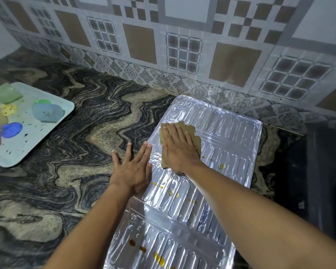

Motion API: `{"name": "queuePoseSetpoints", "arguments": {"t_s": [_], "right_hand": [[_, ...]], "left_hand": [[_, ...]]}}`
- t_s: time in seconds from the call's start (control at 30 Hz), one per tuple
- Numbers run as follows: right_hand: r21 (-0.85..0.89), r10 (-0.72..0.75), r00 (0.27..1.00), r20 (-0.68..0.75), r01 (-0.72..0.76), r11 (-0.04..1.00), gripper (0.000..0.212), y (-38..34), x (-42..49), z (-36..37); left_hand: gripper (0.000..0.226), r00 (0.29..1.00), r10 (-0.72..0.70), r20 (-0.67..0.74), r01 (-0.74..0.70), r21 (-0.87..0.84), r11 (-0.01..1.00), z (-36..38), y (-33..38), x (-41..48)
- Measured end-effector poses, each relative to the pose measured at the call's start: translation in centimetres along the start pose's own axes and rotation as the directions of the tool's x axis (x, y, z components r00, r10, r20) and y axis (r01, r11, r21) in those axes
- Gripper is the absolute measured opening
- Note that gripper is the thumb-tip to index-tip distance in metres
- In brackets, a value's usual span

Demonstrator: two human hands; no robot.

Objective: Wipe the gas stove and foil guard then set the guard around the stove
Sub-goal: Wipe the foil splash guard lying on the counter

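Now a brown cloth is pressed flat onto the foil guard by the spread right hand, while the guard's edge is steadied by the open left hand.

We see a wide bare stretch of the counter between the tray at the far left and the foil guard, so a hand can pass there freely. The tiled wall closes the back. On the right, the dark stove stands just beside the foil guard and blocks that side.
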State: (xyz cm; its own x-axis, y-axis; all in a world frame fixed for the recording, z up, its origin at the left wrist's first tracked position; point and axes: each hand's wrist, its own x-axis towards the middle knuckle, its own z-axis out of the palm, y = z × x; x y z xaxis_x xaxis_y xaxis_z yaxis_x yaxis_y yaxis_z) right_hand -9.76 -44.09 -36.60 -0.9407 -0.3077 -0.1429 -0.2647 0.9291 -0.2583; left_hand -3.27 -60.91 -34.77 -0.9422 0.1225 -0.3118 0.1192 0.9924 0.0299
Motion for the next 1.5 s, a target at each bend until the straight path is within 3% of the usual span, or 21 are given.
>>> {"name": "queuePoseSetpoints", "arguments": {"t_s": [0.57,0.8,0.97,1.13,1.2,1.37,1.5], "right_hand": [[-0.011,0.115,0.992,0.044,-0.114,0.993,0.061,4.1,-4.5,-0.8],[-0.045,0.185,0.971,0.15,-0.181,0.983,0.062,6.2,-6.7,-1.9],[-0.051,0.277,0.926,0.255,-0.274,0.961,0.065,7.4,-8.0,-3.0],[-0.062,0.412,0.831,0.373,-0.421,0.905,0.068,8.7,-8.6,-3.8],[-0.061,0.453,0.815,0.361,-0.464,0.884,0.069,8.8,-9.4,-4.0],[-0.085,0.437,0.819,0.371,-0.439,0.894,0.087,9.9,-11.3,-5.0],[-0.177,0.511,0.754,0.412,-0.484,0.857,0.076,10.1,-10.5,-5.0]], "left_hand": [[0.061,1.0,-0.005,0.023,0.005,-0.001,1.0,0.0,0.1,-0.1],[0.061,0.999,-0.022,0.047,0.021,0.01,1.0,-0.4,0.4,-0.1],[0.061,0.998,-0.034,0.05,0.033,0.011,0.999,-0.4,0.4,-0.2],[0.061,0.998,-0.038,0.054,0.037,0.021,0.999,-0.4,0.6,-0.3],[0.061,0.998,-0.043,0.054,0.042,0.027,0.999,-0.5,0.6,-0.2],[0.061,0.997,-0.052,0.058,0.05,0.027,0.998,-0.6,0.7,-0.2],[0.061,0.996,-0.059,0.064,0.057,0.033,0.998,-0.6,0.8,-0.2]]}}
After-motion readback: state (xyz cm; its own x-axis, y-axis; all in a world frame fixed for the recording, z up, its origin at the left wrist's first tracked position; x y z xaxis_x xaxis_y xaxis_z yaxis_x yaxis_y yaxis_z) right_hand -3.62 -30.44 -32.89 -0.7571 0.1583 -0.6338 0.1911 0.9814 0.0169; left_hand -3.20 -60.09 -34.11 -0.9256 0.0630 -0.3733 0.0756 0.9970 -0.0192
